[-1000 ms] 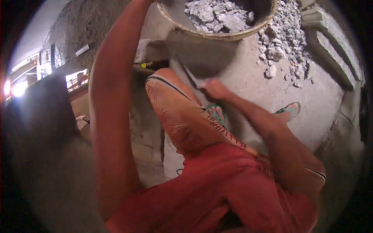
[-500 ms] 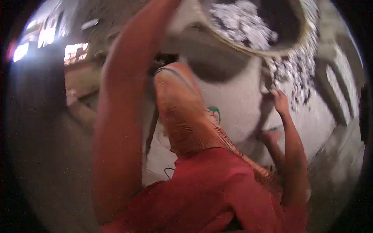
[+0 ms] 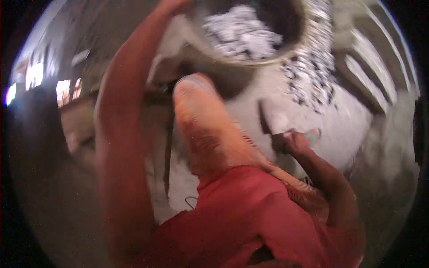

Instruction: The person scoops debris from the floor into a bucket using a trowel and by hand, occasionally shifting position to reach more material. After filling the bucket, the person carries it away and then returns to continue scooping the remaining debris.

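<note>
- the left hand [image 3: 175, 5] is raised to the near rim of the round pan [image 3: 245, 60], right at the top edge of the view. its fingers are cut off and blurred, so i cannot tell whether they grip the rim or only touch it.
- the pan is tipped toward the camera above the bent knee [image 3: 208, 125], with a heap of broken stone [image 3: 241, 33] inside.
- the right hand [image 3: 297, 143] is low over the concrete floor [image 3: 353, 116], its fingers apparently curled round a dark tool [image 3: 267, 117], though blur hides the exact hold.
- judging by this, the pan is partly filled, while plenty of loose rubble [image 3: 310, 76] lies on the floor beside it, not gathered.
</note>
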Tool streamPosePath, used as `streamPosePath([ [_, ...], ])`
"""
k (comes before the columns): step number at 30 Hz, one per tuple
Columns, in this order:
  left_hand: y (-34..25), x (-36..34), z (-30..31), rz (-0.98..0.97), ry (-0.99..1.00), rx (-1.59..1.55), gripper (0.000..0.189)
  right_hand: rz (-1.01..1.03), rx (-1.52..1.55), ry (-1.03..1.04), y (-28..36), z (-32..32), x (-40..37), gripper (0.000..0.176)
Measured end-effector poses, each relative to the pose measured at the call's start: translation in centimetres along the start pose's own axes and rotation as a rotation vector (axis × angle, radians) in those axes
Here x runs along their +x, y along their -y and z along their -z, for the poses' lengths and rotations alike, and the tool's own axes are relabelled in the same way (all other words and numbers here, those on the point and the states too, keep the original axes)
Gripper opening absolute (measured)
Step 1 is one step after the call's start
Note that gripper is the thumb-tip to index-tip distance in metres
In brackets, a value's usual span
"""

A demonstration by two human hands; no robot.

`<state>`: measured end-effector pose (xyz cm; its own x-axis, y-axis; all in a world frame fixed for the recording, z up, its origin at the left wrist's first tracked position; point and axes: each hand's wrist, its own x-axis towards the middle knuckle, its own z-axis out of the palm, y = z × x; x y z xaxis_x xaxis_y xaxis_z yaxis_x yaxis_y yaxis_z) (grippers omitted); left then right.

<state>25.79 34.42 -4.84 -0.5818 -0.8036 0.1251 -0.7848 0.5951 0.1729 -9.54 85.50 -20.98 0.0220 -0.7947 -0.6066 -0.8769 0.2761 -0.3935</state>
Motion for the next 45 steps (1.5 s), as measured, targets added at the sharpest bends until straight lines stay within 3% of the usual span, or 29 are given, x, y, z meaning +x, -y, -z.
streamPosePath([
  [1,-1.1,-0.2,1.1,0.499,0.122,-0.627,0.056,-0.026,-0.038,0.181,2.0,1.5,-0.7,0.034],
  [2,-0.8,0.2,0.7,0.428,-0.008,-0.674,0.051,-0.079,-0.01,0.134,1.4,1.4,-1.2,0.034],
  [3,3.8,1.3,-2.8,0.355,-0.037,-0.529,0.049,0.0,-0.044,0.105,0.6,-0.1,-1.1,0.034],
  [4,3.2,1.7,-3.4,0.356,-0.073,-0.571,0.05,0.089,-0.073,0.078,-0.3,-0.9,-0.9,0.034],
  [6,1.9,1.4,-2.7,0.386,-0.123,-0.585,0.052,-0.052,-0.108,0.026,-0.4,-0.5,0.4,0.036],
  [8,1.1,0.8,-2.2,0.422,-0.117,-0.548,0.051,-0.222,0.06,-0.303,-2.1,-0.9,2.8,0.033],
  [10,-0.1,0.5,-2.0,0.423,-0.076,-0.55,0.051,-0.149,0.091,-0.323,-4.5,0.9,7.2,0.035],
  [12,-2.2,-0.9,-1.0,0.561,-0.148,-0.526,0.051,-0.097,0.111,-0.435,-2.6,4.8,9.9,0.03],
  [13,-2.5,-1.5,-0.8,0.555,-0.168,-0.517,0.051,-0.078,0.11,-0.516,-2.7,5.4,12.7,0.03],
  [15,-2.9,-3.5,-1.2,0.749,-0.201,-0.555,0.051,-0.018,0.128,-0.677,-3.1,5.0,18.4,0.031],
  [16,-3.3,-3.7,-1.6,0.746,-0.214,-0.554,0.051,0.024,0.134,-0.768,-3.4,5.9,21.2,0.032],
  [18,-3.5,-5.7,-2.0,0.859,-0.265,-0.495,0.052,0.07,0.093,-0.758,-1.5,10.1,23.9,0.036],
  [20,-2.5,-5.8,-2.7,0.828,-0.281,-0.62,0.058,0.027,0.04,-0.875,-0.4,13.6,25.8,0.038],
  [22,-2.0,-5.7,-2.7,0.842,-0.222,-0.526,0.061,-0.023,0.101,-0.818,0.9,16.9,23.9,0.044],
  [24,-0.5,-5.5,-3.4,0.836,-0.193,-0.505,0.062,-0.009,0.182,-0.509,0.1,19.0,22.2,0.05],
  [26,2.6,-5.8,-6.3,0.759,-0.237,-0.843,0.061,-0.093,0.368,-0.25,0.2,20.6,16.6,0.05],
  [27,-0.1,-5.7,-4.4,0.907,-0.227,-0.863,0.06,-0.025,0.195,-0.26,-0.9,20.8,14.1,0.049],
  [28,0.2,-5.6,-5.2,0.894,-0.213,-0.881,0.06,0.044,0.022,-0.263,-2.4,21.1,11.4,0.047],
  [30,2.8,-5.6,-6.9,0.78,-0.276,-0.985,0.058,0.023,-0.103,-0.148,-5.2,22.4,4.9,0.042],
  [32,1.7,-5.5,-5.9,0.801,-0.25,-1.022,0.058,-0.023,-0.17,-0.091,-9.4,23.2,-0.7,0.038],
  [34,0.0,-5.4,-4.1,0.888,-0.194,-0.777,0.057,-0.462,0.201,0.002,-9.5,24.5,-6.8,0.038],
  [35,0.3,-5.4,-4.8,0.854,-0.237,-0.943,0.057,-0.481,0.217,-0.007,-10.3,23.5,-8.8,0.038],
  [38,-2.3,-5.6,-2.4,0.852,-0.197,-0.887,0.058,-0.772,0.621,-0.179,-15.8,19.8,-11.8,0.038],
  [40,0.9,-5.3,-4.6,0.747,-0.166,-0.703,0.057,-0.665,0.173,-0.52,-20.8,13.6,-9.7,0.032],
  [42,-0.4,-5.3,-4.0,0.892,-0.209,-0.98,0.056,-0.6,-0.301,-0.787,-23.5,7.1,-6.5,0.025],
  [44,-2.4,-6.5,-2.6,0.753,-0.171,-1.217,0.055,-0.673,-0.456,-0.466,-24.3,3.8,-1.4,0.021],
  [45,-2.5,-7.0,-2.6,0.758,-0.154,-1.275,0.054,-0.834,-0.145,-0.823,-30.3,-2.6,5.3,0.017],
])
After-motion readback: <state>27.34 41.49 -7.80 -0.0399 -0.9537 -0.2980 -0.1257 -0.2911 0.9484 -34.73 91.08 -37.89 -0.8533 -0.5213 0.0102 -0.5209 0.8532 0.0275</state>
